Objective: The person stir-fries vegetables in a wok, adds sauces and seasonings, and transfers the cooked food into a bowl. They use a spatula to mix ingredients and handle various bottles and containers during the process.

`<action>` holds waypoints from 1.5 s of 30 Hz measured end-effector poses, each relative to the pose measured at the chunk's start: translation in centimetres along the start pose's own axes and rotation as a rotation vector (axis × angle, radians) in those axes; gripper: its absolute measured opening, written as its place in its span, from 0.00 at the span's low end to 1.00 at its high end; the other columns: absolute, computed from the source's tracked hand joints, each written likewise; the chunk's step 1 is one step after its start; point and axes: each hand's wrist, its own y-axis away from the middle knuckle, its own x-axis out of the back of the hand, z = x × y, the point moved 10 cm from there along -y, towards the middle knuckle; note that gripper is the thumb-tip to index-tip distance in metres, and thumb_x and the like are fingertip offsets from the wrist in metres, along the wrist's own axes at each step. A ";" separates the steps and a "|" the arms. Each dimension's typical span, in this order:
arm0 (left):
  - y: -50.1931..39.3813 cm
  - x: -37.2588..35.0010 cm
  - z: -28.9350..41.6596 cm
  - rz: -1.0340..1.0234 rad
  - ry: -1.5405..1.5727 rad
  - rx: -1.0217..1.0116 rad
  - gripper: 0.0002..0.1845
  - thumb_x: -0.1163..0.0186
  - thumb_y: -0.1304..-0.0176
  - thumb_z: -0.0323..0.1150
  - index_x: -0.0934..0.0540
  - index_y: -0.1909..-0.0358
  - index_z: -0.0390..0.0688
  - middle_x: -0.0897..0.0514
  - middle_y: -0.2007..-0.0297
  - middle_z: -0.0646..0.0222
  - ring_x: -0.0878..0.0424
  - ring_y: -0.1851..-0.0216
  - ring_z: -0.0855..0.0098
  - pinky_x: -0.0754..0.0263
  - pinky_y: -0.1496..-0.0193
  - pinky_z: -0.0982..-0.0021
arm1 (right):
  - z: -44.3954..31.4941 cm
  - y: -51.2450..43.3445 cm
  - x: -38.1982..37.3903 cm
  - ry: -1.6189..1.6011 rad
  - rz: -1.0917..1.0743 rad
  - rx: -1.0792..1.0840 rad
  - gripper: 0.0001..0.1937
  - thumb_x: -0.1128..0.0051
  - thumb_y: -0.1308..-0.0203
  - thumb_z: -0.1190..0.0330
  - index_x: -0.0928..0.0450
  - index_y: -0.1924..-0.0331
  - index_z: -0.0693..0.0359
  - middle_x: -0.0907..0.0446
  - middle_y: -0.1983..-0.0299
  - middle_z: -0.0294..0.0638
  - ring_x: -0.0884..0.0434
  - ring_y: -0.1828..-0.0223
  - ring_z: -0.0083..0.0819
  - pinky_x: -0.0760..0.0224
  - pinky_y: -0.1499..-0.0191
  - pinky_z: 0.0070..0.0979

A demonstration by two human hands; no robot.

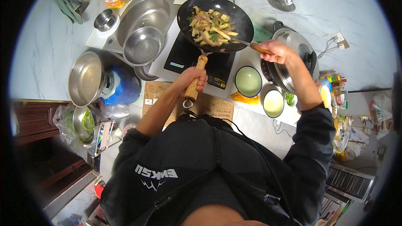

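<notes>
My left hand [191,81] grips the wooden handle [201,64] of a black wok [241,15], which sits over the far part of a black induction cooktop [183,53]. Inside the wok lies a mix of pale yellow strips, pinkish slices and green pieces [213,26]. My right hand [276,51] is closed around the wooden handle of a metal spatula [243,41]. The spatula's shaft reaches over the wok's right rim, and its tip is hidden among the food. A faint haze hangs over the wok's right side.
Left of the cooktop are a steel sink [144,4] and a steel basin [143,47]. To the right, a glass-lidded pot [289,37] stands beside two blue-rimmed bowls [248,81] and a small bowl of chopped greens [290,99]. An orange cloth [246,99] lies near the counter's front edge.
</notes>
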 end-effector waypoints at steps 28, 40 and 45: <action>0.9 0.8 0.7 0.046 -0.057 0.011 0.07 0.48 0.39 0.27 0.37 0.67 0.45 0.35 0.79 0.73 0.37 0.82 0.82 0.37 0.83 0.81 | 0.4 -2.4 -1.6 -0.009 -0.011 0.151 0.16 0.53 0.33 0.66 0.28 0.45 0.61 0.28 0.76 0.35 0.36 0.86 0.15 0.47 0.87 0.13; 0.9 0.7 0.5 0.029 -0.026 0.016 0.07 0.48 0.41 0.26 0.36 0.68 0.44 0.34 0.79 0.74 0.36 0.82 0.82 0.38 0.83 0.81 | -8.7 9.5 1.8 1.385 0.665 0.662 0.15 0.50 0.40 0.70 0.25 0.48 0.57 0.21 0.71 0.53 0.22 0.68 0.53 0.28 0.66 0.41; 0.8 0.7 0.7 0.020 -0.012 0.007 0.06 0.48 0.41 0.26 0.35 0.68 0.44 0.34 0.79 0.73 0.36 0.81 0.82 0.37 0.83 0.81 | -7.0 4.7 2.2 1.104 0.370 0.539 0.15 0.50 0.37 0.66 0.25 0.48 0.59 0.23 0.77 0.45 0.23 0.79 0.38 0.31 0.78 0.30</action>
